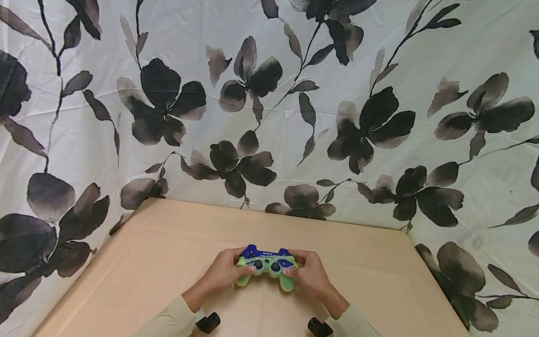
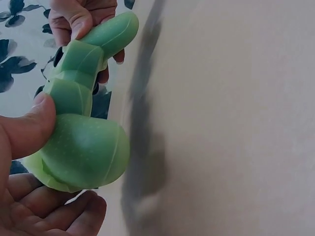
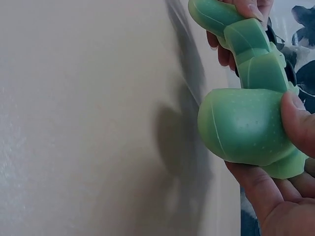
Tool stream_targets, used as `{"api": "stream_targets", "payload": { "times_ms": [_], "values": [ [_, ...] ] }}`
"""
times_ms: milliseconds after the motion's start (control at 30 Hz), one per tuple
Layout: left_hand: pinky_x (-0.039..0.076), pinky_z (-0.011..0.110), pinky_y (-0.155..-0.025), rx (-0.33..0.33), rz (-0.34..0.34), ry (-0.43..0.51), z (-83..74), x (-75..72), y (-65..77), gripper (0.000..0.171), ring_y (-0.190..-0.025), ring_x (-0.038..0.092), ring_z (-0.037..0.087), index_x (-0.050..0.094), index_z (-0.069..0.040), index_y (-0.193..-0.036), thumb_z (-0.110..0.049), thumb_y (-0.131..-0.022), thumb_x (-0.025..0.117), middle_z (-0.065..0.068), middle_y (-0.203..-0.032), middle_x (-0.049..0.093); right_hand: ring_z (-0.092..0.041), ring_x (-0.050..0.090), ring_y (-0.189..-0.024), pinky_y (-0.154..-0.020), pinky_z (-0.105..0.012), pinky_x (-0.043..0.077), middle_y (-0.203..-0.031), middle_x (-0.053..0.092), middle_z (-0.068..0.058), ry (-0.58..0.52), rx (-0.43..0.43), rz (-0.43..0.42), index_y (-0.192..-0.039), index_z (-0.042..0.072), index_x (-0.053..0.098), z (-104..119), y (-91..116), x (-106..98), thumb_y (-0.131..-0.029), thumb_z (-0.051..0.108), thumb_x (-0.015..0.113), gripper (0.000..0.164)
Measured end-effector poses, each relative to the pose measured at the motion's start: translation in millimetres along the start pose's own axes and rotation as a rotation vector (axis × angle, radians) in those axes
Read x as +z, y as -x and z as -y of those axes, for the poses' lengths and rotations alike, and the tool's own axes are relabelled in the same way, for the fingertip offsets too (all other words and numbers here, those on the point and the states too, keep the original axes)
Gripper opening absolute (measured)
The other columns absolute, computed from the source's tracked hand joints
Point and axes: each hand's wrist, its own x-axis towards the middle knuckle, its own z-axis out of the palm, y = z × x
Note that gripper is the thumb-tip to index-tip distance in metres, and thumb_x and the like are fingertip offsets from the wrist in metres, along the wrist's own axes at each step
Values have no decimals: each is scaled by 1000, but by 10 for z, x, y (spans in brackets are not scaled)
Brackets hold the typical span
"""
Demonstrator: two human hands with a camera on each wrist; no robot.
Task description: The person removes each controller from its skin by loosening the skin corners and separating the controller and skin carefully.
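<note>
A blue game controller (image 1: 267, 255) in a light-green cover (image 1: 287, 283) is held above the tan surface (image 1: 362, 267). The left hand (image 1: 225, 267) and right hand (image 1: 312, 271) grip its opposite sides, thumbs on top. A white cloth (image 1: 294, 133) with dark flowers hangs behind the surface.

Sony game controller (image 1: 267, 254) between fingers (image 1: 301, 253): button markings too small to read. Desk (image 1: 379, 267): near edge cut off below fingers.

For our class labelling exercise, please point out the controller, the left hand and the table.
Controller (image 1: 267, 262): head view, middle of its button side.
Left hand (image 1: 224, 270): head view, back of the hand.
Table (image 1: 370, 267): head view, bare part of its top.
</note>
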Motion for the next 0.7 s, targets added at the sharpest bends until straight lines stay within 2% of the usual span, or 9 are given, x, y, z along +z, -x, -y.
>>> {"api": "stream_targets", "payload": {
  "times_ms": [233,467,700],
  "values": [
    [47,49,-104,6,-6,-1,16,-9,-3,74,-121,61,26,48,4,-142,-34,-85,76,13,-129,66,-24,67,-109,-96,-38,54,-130,65,-21,23,1,-9,-133,-1,60,13,-2,21,-79,-6,75,56],
    [42,51,-109,2,-55,-44,60,18,-34,74,-130,55,30,51,2,-140,-35,-82,79,14,-132,65,-25,68,-110,-98,-43,53,-128,65,-22,36,20,-25,-131,-3,60,1,-26,48,-77,-4,78,57],
    [43,49,-108,-29,-79,-36,84,43,-37,75,-132,54,32,50,-1,-142,-28,-80,81,16,-137,61,-21,69,-97,-90,-40,57,-114,72,-15,200,13,-53,-122,-1,68,-44,-91,49,-74,5,84,51]
  ]
}}
